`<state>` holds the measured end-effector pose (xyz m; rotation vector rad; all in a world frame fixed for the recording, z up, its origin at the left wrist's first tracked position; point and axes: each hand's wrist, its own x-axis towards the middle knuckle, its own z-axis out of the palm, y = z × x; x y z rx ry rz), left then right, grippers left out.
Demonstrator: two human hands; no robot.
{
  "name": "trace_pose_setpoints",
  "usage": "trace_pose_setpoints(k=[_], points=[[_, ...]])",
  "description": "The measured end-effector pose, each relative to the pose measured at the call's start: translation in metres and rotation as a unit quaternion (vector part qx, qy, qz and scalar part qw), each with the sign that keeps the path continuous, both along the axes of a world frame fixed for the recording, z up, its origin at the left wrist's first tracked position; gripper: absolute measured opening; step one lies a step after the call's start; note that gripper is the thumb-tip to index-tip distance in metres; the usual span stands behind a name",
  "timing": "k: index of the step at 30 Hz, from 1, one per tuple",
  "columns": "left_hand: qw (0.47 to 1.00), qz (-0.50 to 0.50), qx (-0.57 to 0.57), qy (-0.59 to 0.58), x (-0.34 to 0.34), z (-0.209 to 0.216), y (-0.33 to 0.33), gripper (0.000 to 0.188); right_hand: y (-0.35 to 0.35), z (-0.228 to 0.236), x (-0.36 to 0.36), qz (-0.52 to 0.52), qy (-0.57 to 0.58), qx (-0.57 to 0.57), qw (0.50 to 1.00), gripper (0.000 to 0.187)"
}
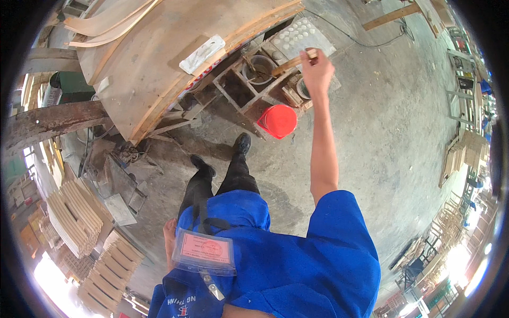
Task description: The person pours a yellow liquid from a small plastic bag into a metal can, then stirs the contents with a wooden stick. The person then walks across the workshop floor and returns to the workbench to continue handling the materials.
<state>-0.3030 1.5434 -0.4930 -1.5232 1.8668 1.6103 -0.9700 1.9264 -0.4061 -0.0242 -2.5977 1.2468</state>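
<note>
Stretched out ahead, my right hand (317,74) is closed around a short, light-brown wooden stick (289,65). The stick's far end points left, over the rim of a round tub (245,71) with something brown inside. Just beyond the hand lies a pale board (319,42) carrying rows of round whitish discs. Below and left of the hand is a red bucket or lidded container (279,121). My left hand (169,233) hangs low beside my hip, partly hidden by my blue shirt; its fingers do not show clearly.
A large wooden worktable (140,58) with a curved edge stands ahead on the left, a white-smeared block (202,54) on it. Beneath its edge sits a divided wooden crate (235,87). Stacked wooden pieces (74,217) lie at left. A cable (366,42) crosses the concrete floor.
</note>
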Motion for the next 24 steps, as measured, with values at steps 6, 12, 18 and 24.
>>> trace_pose_setpoints(k=[6, 12, 18, 24], points=[[0.996, -0.038, -0.080, -0.011, -0.008, 0.009, 0.007, 0.038, -0.035, -0.069, -0.002, 0.042, 0.006, 0.070, 0.997, 0.019], [0.999, 0.001, -0.039, -0.022, 0.013, -0.001, 0.012, 0.036, -0.042, -0.111, 0.000, 0.099, -0.050, 0.095, 0.989, 0.019], [0.999, 0.012, -0.034, -0.022, 0.023, -0.009, 0.014, 0.035, -0.043, -0.110, -0.004, 0.096, -0.051, 0.098, 0.989, 0.020], [0.999, 0.012, -0.030, -0.012, 0.029, -0.019, 0.012, 0.034, -0.042, -0.095, -0.008, 0.093, -0.024, 0.065, 0.993, 0.018]])
